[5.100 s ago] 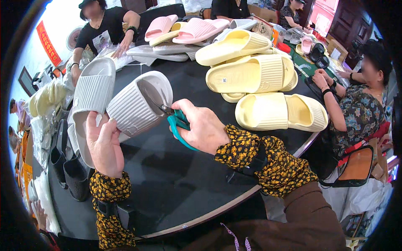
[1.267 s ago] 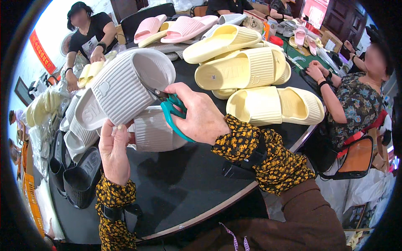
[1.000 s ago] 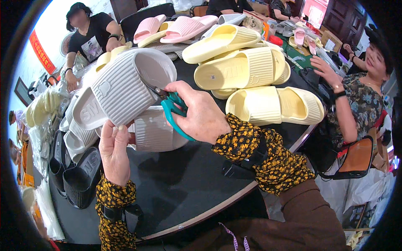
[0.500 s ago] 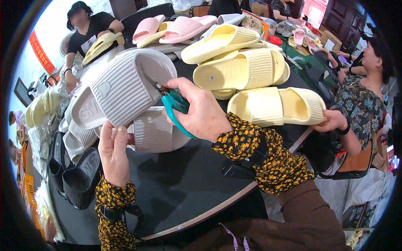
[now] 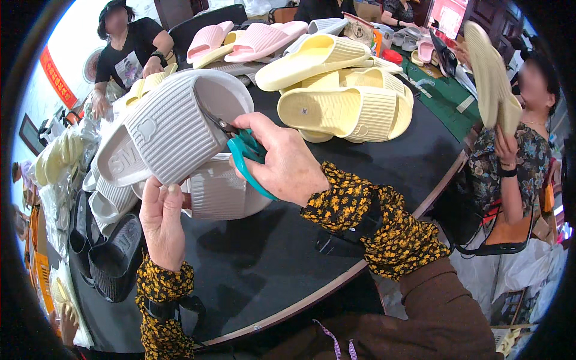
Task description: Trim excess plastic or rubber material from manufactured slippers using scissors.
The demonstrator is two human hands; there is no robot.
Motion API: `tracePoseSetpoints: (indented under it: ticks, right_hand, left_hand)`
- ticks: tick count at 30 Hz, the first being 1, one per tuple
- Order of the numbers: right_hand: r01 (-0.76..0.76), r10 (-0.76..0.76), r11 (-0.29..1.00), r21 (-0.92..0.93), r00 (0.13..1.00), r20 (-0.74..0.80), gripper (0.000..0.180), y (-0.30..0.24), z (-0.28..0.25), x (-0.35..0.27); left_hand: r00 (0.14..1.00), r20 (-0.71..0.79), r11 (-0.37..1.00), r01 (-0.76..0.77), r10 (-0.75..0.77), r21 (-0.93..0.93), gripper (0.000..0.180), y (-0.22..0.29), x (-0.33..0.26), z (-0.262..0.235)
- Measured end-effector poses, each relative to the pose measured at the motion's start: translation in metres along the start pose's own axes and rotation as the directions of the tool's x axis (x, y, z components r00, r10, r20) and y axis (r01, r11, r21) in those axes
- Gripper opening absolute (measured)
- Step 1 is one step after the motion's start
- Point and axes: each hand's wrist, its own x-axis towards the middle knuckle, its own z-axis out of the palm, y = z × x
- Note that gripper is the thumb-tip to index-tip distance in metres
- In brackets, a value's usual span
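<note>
The left hand (image 5: 161,222) grips the lower edge of a grey slipper (image 5: 174,135), holding it tilted above the black tabletop (image 5: 270,264). The right hand (image 5: 282,159) is closed round teal-handled scissors (image 5: 240,144) whose blades touch the slipper's strap opening. Just under the grey slipper lie more grey slippers (image 5: 216,192) — and beside them, toward the person's left, black ones (image 5: 114,258). Beyond the grey slipper sits a pile of yellow slippers (image 5: 336,102), with pink slippers (image 5: 252,42) farther back. To the right of the pile, another person lifts a yellow slipper (image 5: 489,72) — sole outward.
</note>
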Motion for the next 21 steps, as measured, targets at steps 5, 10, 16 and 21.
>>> tracePoseSetpoints:
  ticks: [5, 10, 16, 21]
  right_hand:
    - [0.006, -0.006, 1.0, 0.005, 1.0, 0.013, 0.035, 0.004, 0.0, 0.0]
    - [0.037, -0.038, 0.998, -0.051, 0.999, -0.008, 0.034, 0.004, 0.004, 0.002]
    - [-0.006, 0.007, 1.0, 0.011, 0.994, -0.11, 0.038, 0.004, -0.002, 0.001]
    - [-0.151, 0.172, 0.965, 0.214, 0.981, -0.084, 0.037, 0.016, 0.006, 0.002]
  left_hand:
    - [1.0, -0.026, 1.0, 0.002, -0.002, -0.006, 0.029, -0.001, 0.001, 0.004]
    - [0.998, -0.056, 0.999, 0.026, -0.028, -0.033, 0.029, -0.005, 0.0, -0.004]
    - [0.995, -0.085, 0.994, 0.046, -0.055, -0.103, 0.029, 0.002, 0.004, 0.003]
    - [0.98, -0.112, 0.959, 0.131, -0.163, -0.25, 0.033, 0.0, 0.001, -0.008]
